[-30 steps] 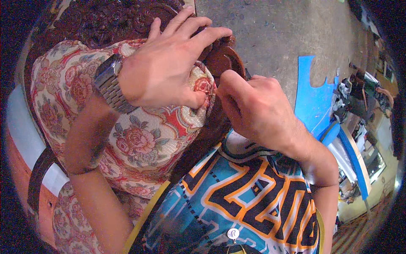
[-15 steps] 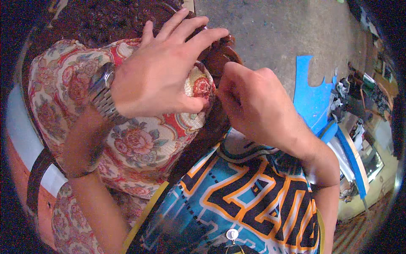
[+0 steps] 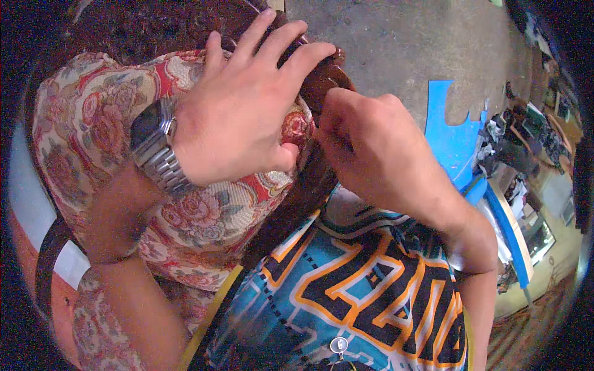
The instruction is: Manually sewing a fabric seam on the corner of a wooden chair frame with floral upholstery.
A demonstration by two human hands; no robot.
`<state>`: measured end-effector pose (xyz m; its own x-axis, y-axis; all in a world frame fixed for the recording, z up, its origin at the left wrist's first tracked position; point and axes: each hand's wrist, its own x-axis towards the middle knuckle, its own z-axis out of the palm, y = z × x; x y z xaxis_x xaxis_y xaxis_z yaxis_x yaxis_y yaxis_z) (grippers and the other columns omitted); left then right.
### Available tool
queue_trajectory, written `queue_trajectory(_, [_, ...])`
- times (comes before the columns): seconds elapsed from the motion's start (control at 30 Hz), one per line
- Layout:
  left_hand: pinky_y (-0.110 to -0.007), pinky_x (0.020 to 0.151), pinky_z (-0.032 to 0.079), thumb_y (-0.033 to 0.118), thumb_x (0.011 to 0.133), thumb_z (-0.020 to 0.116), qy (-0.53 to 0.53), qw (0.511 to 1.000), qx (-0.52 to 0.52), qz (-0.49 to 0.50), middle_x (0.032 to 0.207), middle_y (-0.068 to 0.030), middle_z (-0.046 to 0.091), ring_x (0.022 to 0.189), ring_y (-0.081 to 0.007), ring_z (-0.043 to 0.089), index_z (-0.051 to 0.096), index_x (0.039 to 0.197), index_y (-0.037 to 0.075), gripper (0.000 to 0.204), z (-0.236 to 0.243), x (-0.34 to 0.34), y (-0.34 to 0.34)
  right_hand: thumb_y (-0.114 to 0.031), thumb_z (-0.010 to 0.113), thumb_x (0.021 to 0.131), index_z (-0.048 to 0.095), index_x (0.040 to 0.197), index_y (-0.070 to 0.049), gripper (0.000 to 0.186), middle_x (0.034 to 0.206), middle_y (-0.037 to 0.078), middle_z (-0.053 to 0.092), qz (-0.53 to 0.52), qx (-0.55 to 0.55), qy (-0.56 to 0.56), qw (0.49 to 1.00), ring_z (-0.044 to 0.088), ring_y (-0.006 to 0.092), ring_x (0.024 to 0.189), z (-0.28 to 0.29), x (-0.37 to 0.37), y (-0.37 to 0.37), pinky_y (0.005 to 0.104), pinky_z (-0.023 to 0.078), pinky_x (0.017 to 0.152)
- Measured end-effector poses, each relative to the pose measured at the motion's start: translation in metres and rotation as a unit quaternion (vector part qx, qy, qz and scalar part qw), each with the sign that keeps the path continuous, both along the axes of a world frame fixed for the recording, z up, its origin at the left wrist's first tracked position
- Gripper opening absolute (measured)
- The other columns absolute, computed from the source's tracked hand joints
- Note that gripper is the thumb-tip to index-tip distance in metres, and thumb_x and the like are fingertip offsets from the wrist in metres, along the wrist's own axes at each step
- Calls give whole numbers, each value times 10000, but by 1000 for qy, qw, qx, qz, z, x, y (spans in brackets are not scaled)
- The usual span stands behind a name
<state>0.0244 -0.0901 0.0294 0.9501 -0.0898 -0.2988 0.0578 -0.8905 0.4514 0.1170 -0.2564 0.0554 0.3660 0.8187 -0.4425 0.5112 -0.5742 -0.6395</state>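
Note:
A padded seat or armrest covered in cream and red floral upholstery fabric (image 3: 192, 213) fills the left and middle of the view. My left hand (image 3: 238, 111), with a metal-band watch (image 3: 158, 145) at the wrist, lies spread on it, fingers fanned toward the dark brown wooden frame (image 3: 325, 83). Its thumb presses by the rounded fabric edge. Just right of that edge, my right hand (image 3: 371, 139) is closed in a pinch beside the carved wood. Whatever its fingertips grip is hidden behind the curled fingers.
Blue sheet material (image 3: 451, 133) with cut-outs lies on the grey concrete floor (image 3: 383, 43) to the right. Beyond it are a pile of scraps (image 3: 510, 145) and a blue-edged board (image 3: 510, 235). A white and orange surface with a dark strap (image 3: 52, 247) shows at the far left.
The upholstered piece has shifted slightly left in view, and my left wrist has turned a little with the watch showing more. My right hand keeps its pinch in nearly the same place.

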Motion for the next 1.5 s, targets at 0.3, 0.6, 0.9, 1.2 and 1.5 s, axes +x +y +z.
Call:
queue_trajectory(0.3, [-750, 1050, 222, 356, 767, 781, 86, 993, -59, -63, 1518, -275, 196, 1433, -512, 112, 209, 1487, 70, 963, 19, 7, 10, -38, 638, 841, 531, 800, -11, 118, 597, 179, 560, 11, 21, 9, 1000, 580, 371, 539, 4, -4, 3, 404, 459, 503])
queue_trajectory(0.6, [-779, 1018, 227, 321, 785, 766, 89, 991, -80, -67, 1491, -318, 208, 1414, -539, 127, 227, 1468, 8, 924, 9, -7, 16, -4, 649, 833, 522, 804, -6, 131, 597, 132, 543, 12, 4, 39, 999, 534, 238, 502, 10, -8, 12, 349, 435, 494])
queue_trajectory(0.9, [-789, 1009, 224, 312, 804, 752, 140, 985, -70, -68, 1477, -338, 216, 1405, -552, 134, 221, 1466, -34, 916, 14, -5, 11, 11, 661, 835, 546, 799, -24, 126, 579, 70, 487, 17, -7, 36, 999, 461, 114, 507, 16, -6, 8, 287, 388, 475])
queue_trajectory(1.2, [-791, 996, 241, 311, 799, 752, 14, 995, -84, -50, 1468, -336, 229, 1400, -551, 149, 240, 1462, -38, 908, 0, -8, 8, 7, 656, 822, 537, 795, -40, 131, 576, 99, 493, 31, 18, -4, 999, 493, 208, 483, 10, -8, 6, 329, 416, 471])
queue_trajectory(1.5, [-789, 1002, 245, 325, 807, 751, -115, 990, -60, -50, 1468, -337, 219, 1399, -556, 145, 229, 1459, -43, 913, -37, -15, 3, -28, 642, 831, 530, 808, -28, 115, 567, 118, 502, 67, 9, 11, 998, 480, 256, 478, 13, -1, 15, 353, 421, 484])
